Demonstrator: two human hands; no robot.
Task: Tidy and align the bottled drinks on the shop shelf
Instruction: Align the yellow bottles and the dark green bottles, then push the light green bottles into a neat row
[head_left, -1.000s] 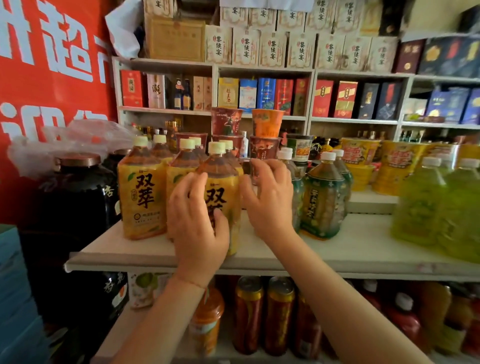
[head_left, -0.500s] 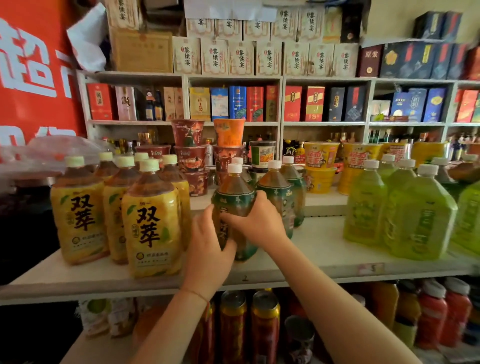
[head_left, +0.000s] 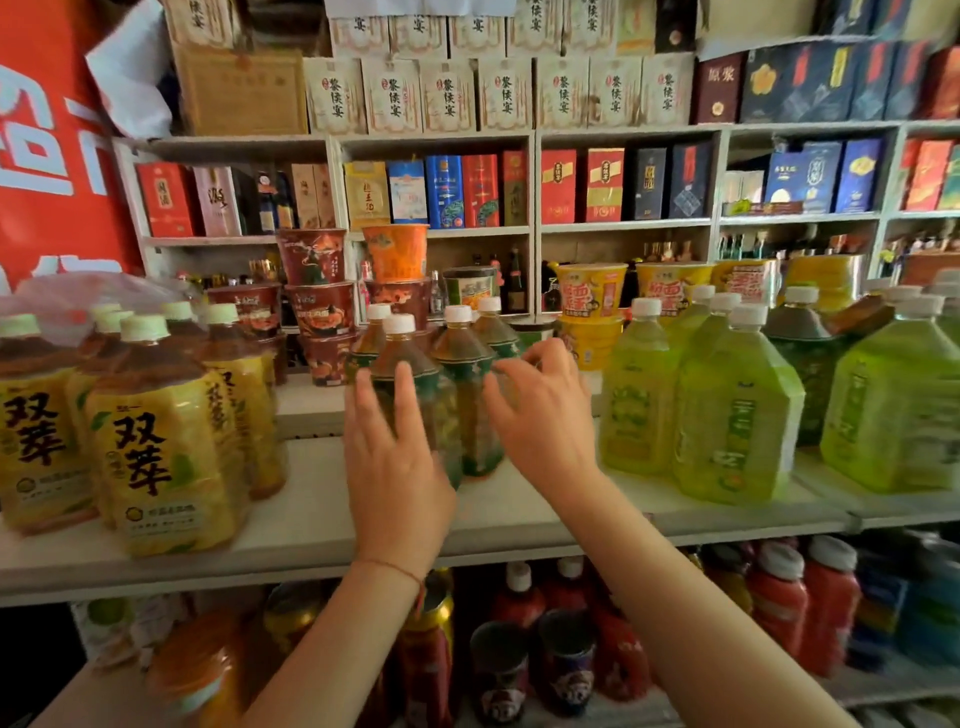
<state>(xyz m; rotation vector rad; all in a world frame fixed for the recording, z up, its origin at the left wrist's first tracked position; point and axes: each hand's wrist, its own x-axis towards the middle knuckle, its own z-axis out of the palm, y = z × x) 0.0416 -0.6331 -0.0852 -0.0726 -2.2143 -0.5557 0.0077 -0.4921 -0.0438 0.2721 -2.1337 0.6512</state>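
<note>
Far left: yellow-labelled tea bottles (head_left: 156, 457) crowded on the shelf (head_left: 311, 519), the outermost cut off by the frame edge, rear ones hidden behind the front row. Behind them, a crumpled plastic bag (head_left: 78, 306), contents unreadable.

Centre: dark green-labelled bottles (head_left: 470, 395) in a tight cluster toward the shelf's back, labels smeared by blur and largely screened by both hands. Left hand (head_left: 397, 467) raised before the front bottle, fingers (head_left: 402, 400) straight and spread; touching the bottle or just short of it, cannot tell. Right hand (head_left: 545, 415) beside the cluster's right flank, fingers loosely bent and apart, gripping nothing visible; contact equally unclear.

Behind: stacked instant noodle cups (head_left: 322, 306) blocking the rear of the cluster.

Right: pale green bottles (head_left: 737, 415) near the shelf's front edge, the last cropped by the frame.

Below: red bottles and cans (head_left: 566, 660), dim, partly hidden by both forearms.
</note>
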